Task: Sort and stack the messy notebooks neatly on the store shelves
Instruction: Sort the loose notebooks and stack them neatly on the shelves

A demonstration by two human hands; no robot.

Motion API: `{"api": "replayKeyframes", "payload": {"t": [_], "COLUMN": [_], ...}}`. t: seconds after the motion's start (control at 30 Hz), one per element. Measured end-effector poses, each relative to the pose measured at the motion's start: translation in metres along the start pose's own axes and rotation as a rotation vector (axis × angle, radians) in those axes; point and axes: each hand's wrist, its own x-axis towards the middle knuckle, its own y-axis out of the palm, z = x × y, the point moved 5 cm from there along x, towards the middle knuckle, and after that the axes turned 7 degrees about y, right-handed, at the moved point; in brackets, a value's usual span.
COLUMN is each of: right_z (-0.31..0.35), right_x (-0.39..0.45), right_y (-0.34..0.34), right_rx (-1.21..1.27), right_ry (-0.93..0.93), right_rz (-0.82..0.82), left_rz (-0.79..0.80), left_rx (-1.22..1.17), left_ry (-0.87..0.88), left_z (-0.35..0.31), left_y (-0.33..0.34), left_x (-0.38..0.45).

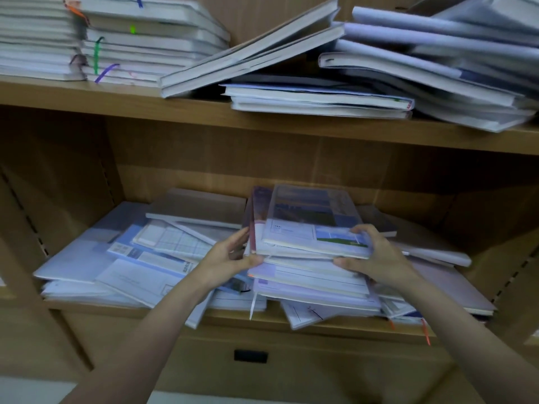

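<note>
A small stack of notebooks, topped by one with a landscape photo cover, lies on the messy pile in the middle of the lower shelf. My left hand grips the stack's left edge, thumb under and fingers against the side. My right hand grips its front right corner, fingers curled over the top cover and thumb beneath. More notebooks lie scattered flat and askew to the left, and others stick out under the stack on the right.
The upper shelf carries neat white stacks at the left, two notebooks leaning diagonally in the middle, and a slumped heap at the right. A cabinet front with a dark handle slot sits below the lower shelf.
</note>
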Motion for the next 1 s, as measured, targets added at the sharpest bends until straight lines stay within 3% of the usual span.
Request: {"api": "replayKeyframes", "payload": {"t": [0.13,0.27,0.4,0.47,0.63,0.73,0.87,1.0], "right_z": [0.006,0.01,0.032,0.054,0.128,0.166,0.191,0.194], "right_x": [-0.001,-0.013,-0.029,-0.033,-0.028,-0.015,0.012,0.03], "right_y": [0.0,-0.002,-0.007,-0.003,0.053,0.108,0.173,0.205], "right_rx": [-0.118,-0.157,-0.449,-0.483,-0.539,-0.706,-0.903,-0.952], "right_ry": [0.049,0.054,-0.075,-0.164,-0.408,-0.501,-0.46,-0.401], "right_rz": [0.087,0.074,-0.083,-0.11,0.056,0.213,0.334,0.298], "left_rz": [0.024,0.013,-0.154,-0.234,-0.382,-0.41,-0.411,-0.413], "left_rx": [0.022,0.061,0.269,0.367,0.483,0.562,0.599,0.622], "left_ry": [-0.001,-0.008,0.026,0.036,-0.014,-0.048,-0.103,-0.148], "left_z": [-0.005,-0.007,-0.008,-0.004,0.006,0.018,0.036,0.044], "left_y": [0.001,-0.004,-0.028,-0.048,-0.106,-0.134,-0.16,-0.176], "left_x": [-0.011,-0.023,-0.034,-0.039,-0.052,-0.057,-0.058,-0.05]}}
